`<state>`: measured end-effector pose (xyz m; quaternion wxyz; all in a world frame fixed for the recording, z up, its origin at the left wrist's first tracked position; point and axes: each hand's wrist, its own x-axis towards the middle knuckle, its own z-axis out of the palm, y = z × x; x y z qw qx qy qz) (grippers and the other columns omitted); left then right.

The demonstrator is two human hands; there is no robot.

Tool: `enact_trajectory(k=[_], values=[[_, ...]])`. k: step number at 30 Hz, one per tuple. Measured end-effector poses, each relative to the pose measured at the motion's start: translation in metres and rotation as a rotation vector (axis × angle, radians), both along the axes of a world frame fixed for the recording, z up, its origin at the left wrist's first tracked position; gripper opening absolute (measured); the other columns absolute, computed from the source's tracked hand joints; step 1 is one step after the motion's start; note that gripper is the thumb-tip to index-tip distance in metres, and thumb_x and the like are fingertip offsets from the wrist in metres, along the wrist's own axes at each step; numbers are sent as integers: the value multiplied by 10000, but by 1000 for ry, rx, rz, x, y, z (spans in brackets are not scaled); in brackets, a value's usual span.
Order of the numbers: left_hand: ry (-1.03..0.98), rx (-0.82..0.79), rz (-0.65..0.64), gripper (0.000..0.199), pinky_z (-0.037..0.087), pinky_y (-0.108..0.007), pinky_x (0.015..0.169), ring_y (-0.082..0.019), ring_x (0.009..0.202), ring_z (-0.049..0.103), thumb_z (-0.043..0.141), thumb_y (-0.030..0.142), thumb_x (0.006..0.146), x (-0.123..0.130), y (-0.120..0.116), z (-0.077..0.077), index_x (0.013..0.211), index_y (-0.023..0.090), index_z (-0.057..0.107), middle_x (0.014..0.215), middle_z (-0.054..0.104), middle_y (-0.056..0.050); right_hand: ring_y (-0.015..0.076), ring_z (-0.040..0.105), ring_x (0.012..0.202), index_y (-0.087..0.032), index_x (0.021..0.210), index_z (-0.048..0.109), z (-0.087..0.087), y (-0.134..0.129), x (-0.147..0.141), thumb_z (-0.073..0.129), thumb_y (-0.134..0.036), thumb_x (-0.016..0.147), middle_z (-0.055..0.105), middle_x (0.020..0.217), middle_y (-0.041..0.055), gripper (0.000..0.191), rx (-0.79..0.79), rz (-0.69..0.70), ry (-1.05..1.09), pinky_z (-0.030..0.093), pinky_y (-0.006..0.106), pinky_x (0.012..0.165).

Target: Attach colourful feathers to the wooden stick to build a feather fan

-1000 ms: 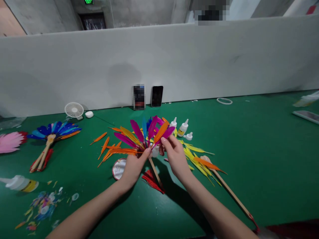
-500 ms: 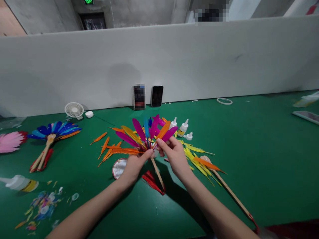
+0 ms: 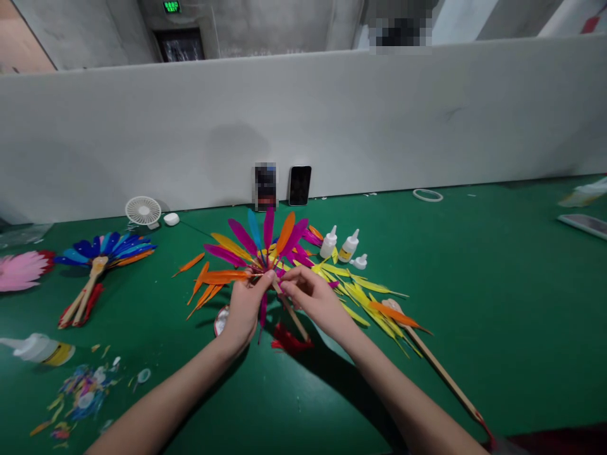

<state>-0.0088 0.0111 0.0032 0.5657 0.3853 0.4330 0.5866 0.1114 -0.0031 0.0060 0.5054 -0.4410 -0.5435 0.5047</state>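
A fan of magenta, orange, yellow and blue feathers spreads from the head of a wooden stick. My left hand is closed on the feather fan at its base, thumb on top. My right hand has its fingers pinched beside the stick's head; what they hold, if anything, is too small to tell. A red tassel hangs at the stick's lower end. Orange feathers lie left of my left hand, yellow feathers right of my right hand.
Glue bottles stand behind the yellow feathers. A second stick lies at the right. On the left are a blue feather fan, a glue bottle and colourful scraps. Two phones lean against the white partition.
The feather fan has shifted left and turned slightly anticlockwise in my left hand. My right hand has moved from the orange feather down to the stick's head. A magenta feather now points downward below it.
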Motion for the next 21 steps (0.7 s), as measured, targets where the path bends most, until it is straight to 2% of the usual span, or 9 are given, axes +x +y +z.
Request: enact_trajectory(k=[3, 7, 12, 17, 21], values=[[-9, -21, 63, 193, 418, -225, 641, -94, 597, 537, 704, 278, 573, -3, 2, 2, 641, 125, 609, 595, 606, 17, 108, 447, 500, -199, 654, 503, -1, -2, -3, 530, -317, 726, 520, 580, -27, 140, 24, 99, -113, 349, 233, 467], [-22, -19, 71, 210, 418, -226, 656, -99, 615, 549, 714, 290, 562, -3, 2, 3, 652, 125, 620, 602, 616, 12, 118, 465, 557, -191, 695, 521, -2, -4, -3, 502, -277, 758, 511, 602, -22, 108, 57, 177, -215, 358, 239, 514], [-15, 0, 60, 221, 419, -233, 680, -103, 651, 554, 711, 288, 581, -3, -1, 0, 713, 131, 629, 656, 620, 12, 108, 442, 537, -190, 709, 511, -4, -3, -3, 482, -273, 762, 487, 601, -31, 102, 38, 263, -158, 357, 237, 509], [-9, 30, 1, 216, 428, -251, 731, -122, 724, 581, 702, 285, 591, -1, -3, 3, 734, 156, 603, 714, 624, 12, 97, 401, 474, -195, 697, 497, -6, -1, -5, 505, -324, 732, 466, 565, -42, 134, -4, 217, -65, 318, 230, 447], [25, 59, -95, 277, 439, -271, 773, -154, 815, 603, 699, 261, 581, 2, -5, 6, 825, 171, 603, 813, 656, -18, 91, 375, 456, -200, 666, 470, -6, -1, -6, 576, -401, 673, 442, 550, -54, 228, -23, 89, -2, 286, 226, 427]])
